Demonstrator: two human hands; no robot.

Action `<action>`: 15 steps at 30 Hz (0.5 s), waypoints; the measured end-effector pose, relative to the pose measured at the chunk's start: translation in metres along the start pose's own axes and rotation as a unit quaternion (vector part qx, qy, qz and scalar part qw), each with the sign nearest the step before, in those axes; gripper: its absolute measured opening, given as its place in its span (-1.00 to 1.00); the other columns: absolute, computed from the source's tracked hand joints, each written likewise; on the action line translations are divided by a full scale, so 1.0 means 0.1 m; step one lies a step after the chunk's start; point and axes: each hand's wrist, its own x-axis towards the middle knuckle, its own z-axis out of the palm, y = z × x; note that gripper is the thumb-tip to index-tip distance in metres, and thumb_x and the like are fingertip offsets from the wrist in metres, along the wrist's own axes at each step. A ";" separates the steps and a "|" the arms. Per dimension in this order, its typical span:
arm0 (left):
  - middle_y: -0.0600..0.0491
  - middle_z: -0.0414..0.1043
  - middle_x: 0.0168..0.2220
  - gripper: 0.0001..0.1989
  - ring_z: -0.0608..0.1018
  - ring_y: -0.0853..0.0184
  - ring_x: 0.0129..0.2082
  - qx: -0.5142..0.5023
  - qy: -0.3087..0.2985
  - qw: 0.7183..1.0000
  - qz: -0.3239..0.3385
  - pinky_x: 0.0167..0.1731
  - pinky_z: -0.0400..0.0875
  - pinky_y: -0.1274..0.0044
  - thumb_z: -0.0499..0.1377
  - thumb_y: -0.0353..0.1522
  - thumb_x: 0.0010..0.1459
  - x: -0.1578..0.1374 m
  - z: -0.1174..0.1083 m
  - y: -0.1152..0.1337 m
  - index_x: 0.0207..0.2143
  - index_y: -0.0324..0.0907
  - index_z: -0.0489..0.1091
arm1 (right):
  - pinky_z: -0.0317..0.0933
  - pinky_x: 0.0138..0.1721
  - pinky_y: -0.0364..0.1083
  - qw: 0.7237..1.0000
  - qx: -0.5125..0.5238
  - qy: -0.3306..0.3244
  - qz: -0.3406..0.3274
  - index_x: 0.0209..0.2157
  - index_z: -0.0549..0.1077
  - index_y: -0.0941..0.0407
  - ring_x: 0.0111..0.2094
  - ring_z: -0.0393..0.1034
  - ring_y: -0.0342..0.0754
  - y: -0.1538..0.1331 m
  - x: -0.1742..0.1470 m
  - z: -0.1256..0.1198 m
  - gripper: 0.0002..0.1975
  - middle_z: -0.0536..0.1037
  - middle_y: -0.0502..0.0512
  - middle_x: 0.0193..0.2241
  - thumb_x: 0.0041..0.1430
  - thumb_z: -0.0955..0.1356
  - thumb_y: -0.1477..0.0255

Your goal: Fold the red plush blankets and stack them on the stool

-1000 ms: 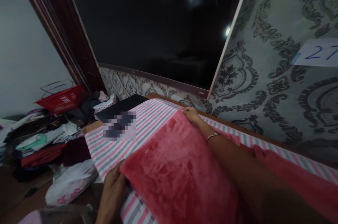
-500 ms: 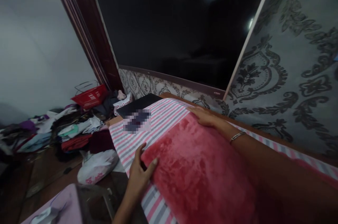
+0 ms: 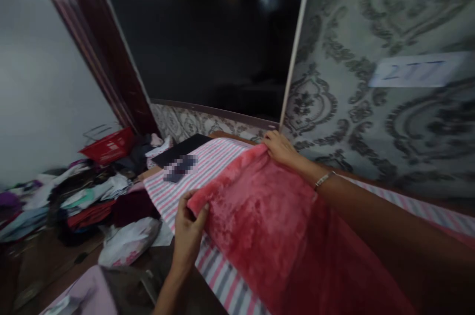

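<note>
A plush coral-red blanket (image 3: 256,221) lies over a pink, grey and white striped cloth (image 3: 208,161) on the table. My left hand (image 3: 188,223) pinches the blanket's near left corner between thumb and fingers. At the far corner, my right hand (image 3: 280,147) grips the same edge, with a bracelet on the wrist. The edge between both hands is lifted slightly off the striped cloth. Beyond my left hand, a dark pixelated object (image 3: 180,168) rests on the striped cloth. The blanket's near part runs out of the picture at the bottom.
A black flat panel (image 3: 185,149) lies at the table's far left end. A large dark screen (image 3: 208,43) stands behind the table. Piled clothes (image 3: 89,206), a red basket (image 3: 107,146) and a white plastic bag (image 3: 128,243) are at left. A lilac surface (image 3: 81,292) is at lower left.
Both hands have closed on the blanket's far edge and raised it a little; earlier the right hand lay flat on it. The camera has turned right, bringing a paper with numbers into view.
</note>
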 end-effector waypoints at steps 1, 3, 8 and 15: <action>0.01 0.46 -0.14 -0.47 0.53 0.20 -0.15 0.014 -0.009 0.999 0.041 -0.14 0.45 0.43 0.26 -0.09 -0.01 -0.08 0.06 0.16 -0.03 -0.15 0.32 | 0.16 -0.09 0.01 1.000 0.001 0.011 0.012 -0.17 0.52 0.16 -0.06 0.22 0.13 0.06 -0.07 -0.13 -0.71 0.43 0.27 -0.09 0.17 0.25 0.66; 0.00 0.42 -0.06 -0.52 0.50 0.20 -0.08 0.052 -0.018 0.991 0.120 -0.10 0.43 0.44 0.24 -0.13 0.05 -0.25 0.19 0.49 -0.01 -0.13 0.32 | 0.16 -0.07 0.01 0.998 0.005 0.032 0.044 -0.16 0.51 0.17 -0.05 0.21 0.13 0.22 -0.26 -0.39 -0.70 0.43 0.25 -0.09 0.14 0.25 0.66; 0.00 0.43 -0.05 -0.61 0.50 0.16 -0.05 0.060 -0.146 0.928 0.338 -0.09 0.46 0.39 0.19 -0.32 0.12 -0.87 0.59 1.19 0.03 -0.09 0.33 | 0.16 0.02 0.02 0.986 0.032 0.119 0.111 -0.18 0.51 0.15 -0.03 0.23 0.11 0.80 -1.03 -1.09 -0.72 0.42 0.20 -0.09 0.11 0.27 0.62; -0.12 0.49 -0.19 -0.62 0.53 0.17 -0.25 0.065 -0.336 0.758 0.555 -0.24 0.50 0.37 0.08 -0.45 0.25 -2.25 1.44 1.20 0.12 -0.17 0.28 | 0.18 0.08 0.04 0.935 0.070 0.203 0.283 -0.27 0.58 0.10 -0.01 0.27 0.12 1.26 -2.87 -1.43 -0.80 0.40 0.16 -0.09 0.08 0.34 0.50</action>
